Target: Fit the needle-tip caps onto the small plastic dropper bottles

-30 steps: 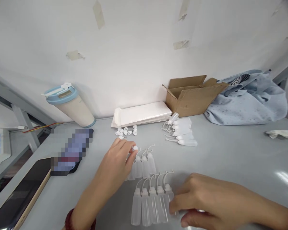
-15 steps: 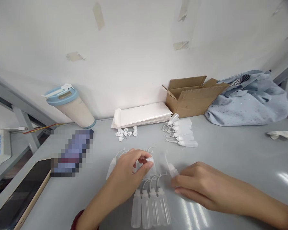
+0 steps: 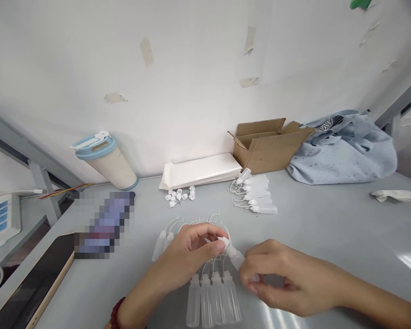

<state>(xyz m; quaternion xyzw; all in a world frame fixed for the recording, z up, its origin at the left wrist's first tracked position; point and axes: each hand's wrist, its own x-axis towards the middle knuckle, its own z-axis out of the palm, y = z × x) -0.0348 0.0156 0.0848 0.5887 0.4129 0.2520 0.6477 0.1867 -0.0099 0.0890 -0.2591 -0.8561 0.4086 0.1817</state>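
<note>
My left hand (image 3: 188, 253) pinches a small white cap (image 3: 225, 241) between thumb and fingers, at the mouth of a squeeze bottle. My right hand (image 3: 284, 274) is closed around that translucent bottle (image 3: 235, 257), which tilts with its neck toward the left hand; a thin strap rises beside the cap. Whether the cap is seated on the neck I cannot tell. Just below my left hand lies a row of several similar bottles (image 3: 213, 301) with straps pointing away from me. More strapped bottles (image 3: 160, 244) lie behind the left hand, partly hidden by it.
Loose white caps (image 3: 179, 195) lie before a stack of white packets (image 3: 202, 170). Several bottles with white tips (image 3: 258, 201) lie near a cardboard box (image 3: 270, 148). A blue cloth bag (image 3: 345, 155) is at right; a tumbler (image 3: 109, 162) and phone (image 3: 30, 278) are at left.
My right hand has brought the bottle left, and its neck now meets the cap in my left hand. The whole view has shifted slightly.
</note>
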